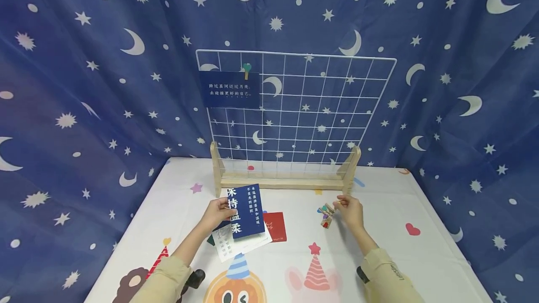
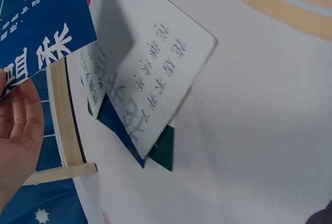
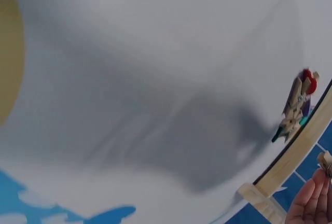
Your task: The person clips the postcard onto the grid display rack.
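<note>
My left hand (image 1: pixel 216 214) pinches a dark blue card (image 1: pixel 250 212) with white lettering by its left edge, raised over other cards. Under it lie a white lettered card (image 1: pixel 227 246), a red card (image 1: pixel 276 227) and green and blue cards, mostly hidden; the left wrist view shows a green card corner (image 2: pixel 165 150). On the right, my right hand (image 1: pixel 352 210) pinches a small wooden clothespin (image 3: pixel 325 163) between thumb and fingertips. Just left of that hand sits a small heap of decorated clothespins (image 1: pixel 326 216), also visible in the right wrist view.
Behind the hands stands a white wire grid (image 1: pixel 303 112) in a wooden base (image 1: pixel 282 183). At its upper left hangs a blue card (image 1: pixel 229 98) under a clothespin with a green heart (image 1: pixel 246 70). A printed white cloth (image 1: pixel 379 205) covers the table, with a starry curtain (image 1: pixel 471 144) around it.
</note>
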`<state>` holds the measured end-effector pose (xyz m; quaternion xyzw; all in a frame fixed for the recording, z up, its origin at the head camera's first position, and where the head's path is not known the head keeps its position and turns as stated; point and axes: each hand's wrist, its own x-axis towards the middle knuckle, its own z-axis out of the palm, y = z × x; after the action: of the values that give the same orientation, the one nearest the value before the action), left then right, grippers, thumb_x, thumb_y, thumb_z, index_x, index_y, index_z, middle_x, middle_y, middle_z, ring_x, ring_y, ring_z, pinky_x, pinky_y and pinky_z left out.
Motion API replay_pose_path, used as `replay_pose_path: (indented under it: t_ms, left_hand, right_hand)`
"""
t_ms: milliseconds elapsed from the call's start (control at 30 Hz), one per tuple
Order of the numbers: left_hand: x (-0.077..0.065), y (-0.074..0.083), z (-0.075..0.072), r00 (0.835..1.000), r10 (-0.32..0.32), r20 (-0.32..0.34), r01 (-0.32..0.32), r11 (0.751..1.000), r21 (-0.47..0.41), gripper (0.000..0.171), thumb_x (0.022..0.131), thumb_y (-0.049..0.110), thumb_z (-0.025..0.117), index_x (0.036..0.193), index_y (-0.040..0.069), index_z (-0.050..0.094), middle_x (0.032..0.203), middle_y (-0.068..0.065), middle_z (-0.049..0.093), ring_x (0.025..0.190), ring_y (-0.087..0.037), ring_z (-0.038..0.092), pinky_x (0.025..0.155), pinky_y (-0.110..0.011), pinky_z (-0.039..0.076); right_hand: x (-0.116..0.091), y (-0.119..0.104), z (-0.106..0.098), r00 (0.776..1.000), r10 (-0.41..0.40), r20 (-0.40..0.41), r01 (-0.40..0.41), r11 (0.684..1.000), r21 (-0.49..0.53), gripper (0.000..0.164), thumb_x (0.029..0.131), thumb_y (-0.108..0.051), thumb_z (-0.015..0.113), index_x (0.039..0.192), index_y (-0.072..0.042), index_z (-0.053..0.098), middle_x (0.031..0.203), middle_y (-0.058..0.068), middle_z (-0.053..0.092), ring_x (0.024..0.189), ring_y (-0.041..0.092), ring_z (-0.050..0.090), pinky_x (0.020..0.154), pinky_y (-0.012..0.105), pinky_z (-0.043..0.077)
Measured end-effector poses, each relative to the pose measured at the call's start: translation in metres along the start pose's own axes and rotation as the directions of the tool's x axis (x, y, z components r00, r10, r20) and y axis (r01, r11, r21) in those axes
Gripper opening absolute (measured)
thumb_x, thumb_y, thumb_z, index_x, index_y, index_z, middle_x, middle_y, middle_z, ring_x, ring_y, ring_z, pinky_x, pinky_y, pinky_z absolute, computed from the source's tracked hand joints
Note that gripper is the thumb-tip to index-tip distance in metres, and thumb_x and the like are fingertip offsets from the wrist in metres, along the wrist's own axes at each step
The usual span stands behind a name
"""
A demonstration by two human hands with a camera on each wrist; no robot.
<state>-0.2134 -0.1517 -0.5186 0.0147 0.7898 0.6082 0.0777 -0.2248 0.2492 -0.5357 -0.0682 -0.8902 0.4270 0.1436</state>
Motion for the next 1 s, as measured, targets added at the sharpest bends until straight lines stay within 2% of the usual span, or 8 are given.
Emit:
replay_pose_path:
  t_ms: [100,200,433,567,700,833,1000]
  left_hand:
    - [0.001,0.003,0.001,0.998,-0.022,-0.056,0.022,1.0,-0.003,0.029,0.084,-0.004,0.063,0.111,-0.013,0.058,0.095,-0.024,0.069,0.08,-0.024,0.07,0.072,-0.034,0.059]
    - [0.002,0.007,0.004,0.996,-0.015,-0.091,0.015,1.0,-0.004,0.027,0.084,-0.003,0.064,0.109,-0.014,0.058,0.096,-0.025,0.068,0.079,-0.022,0.069,0.072,-0.035,0.059]
    - [0.012,0.019,0.013,0.99,0.021,-0.139,-0.023,1.0,-0.013,0.026,0.083,-0.004,0.065,0.107,-0.013,0.061,0.093,-0.024,0.069,0.077,-0.019,0.069,0.071,-0.033,0.059]
    - [0.018,0.025,0.018,0.989,0.041,-0.145,-0.045,0.999,-0.025,0.027,0.083,-0.002,0.065,0.108,-0.013,0.06,0.094,-0.024,0.069,0.078,-0.017,0.068,0.073,-0.032,0.059]
    - [0.023,0.032,0.021,0.989,0.052,-0.142,-0.059,0.997,-0.045,0.026,0.083,-0.001,0.066,0.107,-0.011,0.061,0.093,-0.023,0.069,0.077,-0.014,0.067,0.072,-0.03,0.058]
    - [0.025,0.04,0.022,0.988,0.058,-0.142,-0.067,0.996,-0.059,0.025,0.083,-0.001,0.066,0.106,-0.01,0.062,0.093,-0.021,0.069,0.076,-0.012,0.067,0.072,-0.027,0.058]
    - [0.028,0.05,0.024,0.984,0.083,-0.159,-0.093,0.994,-0.057,0.025,0.082,-0.002,0.067,0.105,-0.011,0.062,0.091,-0.023,0.068,0.075,-0.013,0.067,0.071,-0.028,0.058]
  right_hand:
    - [0.004,-0.003,-0.001,0.999,-0.043,0.022,0.044,0.999,-0.011,0.016,0.082,0.0,0.068,0.093,0.012,0.066,0.086,0.026,0.068,0.071,0.026,0.065,0.06,0.016,0.051]
    - [0.007,-0.005,-0.002,0.998,-0.065,0.021,0.065,0.998,-0.002,0.013,0.081,0.003,0.068,0.091,0.012,0.066,0.086,0.026,0.068,0.073,0.028,0.066,0.062,0.018,0.053]
    - [0.014,-0.012,-0.012,0.997,-0.076,0.015,0.077,0.997,-0.009,0.013,0.082,0.001,0.068,0.092,0.01,0.066,0.086,0.023,0.069,0.072,0.021,0.066,0.062,0.014,0.051]
    - [0.013,-0.016,-0.018,0.997,-0.074,0.01,0.074,0.997,-0.002,0.014,0.084,-0.001,0.066,0.094,0.009,0.065,0.086,0.023,0.069,0.074,0.022,0.066,0.06,0.009,0.047]
    - [0.012,-0.019,-0.02,0.996,-0.082,0.018,0.082,0.997,-0.003,0.019,0.085,-0.002,0.066,0.098,0.011,0.065,0.091,0.025,0.069,0.081,0.03,0.068,0.062,0.008,0.047]
    - [0.012,-0.023,-0.019,0.995,-0.096,0.032,0.096,0.995,0.003,0.022,0.083,-0.003,0.069,0.1,0.011,0.066,0.093,0.026,0.069,0.085,0.034,0.069,0.066,0.014,0.053]
    - [0.012,-0.03,-0.018,0.99,-0.133,0.045,0.133,0.991,0.018,0.018,0.081,-0.001,0.07,0.095,0.011,0.066,0.09,0.026,0.069,0.081,0.033,0.069,0.065,0.018,0.055]
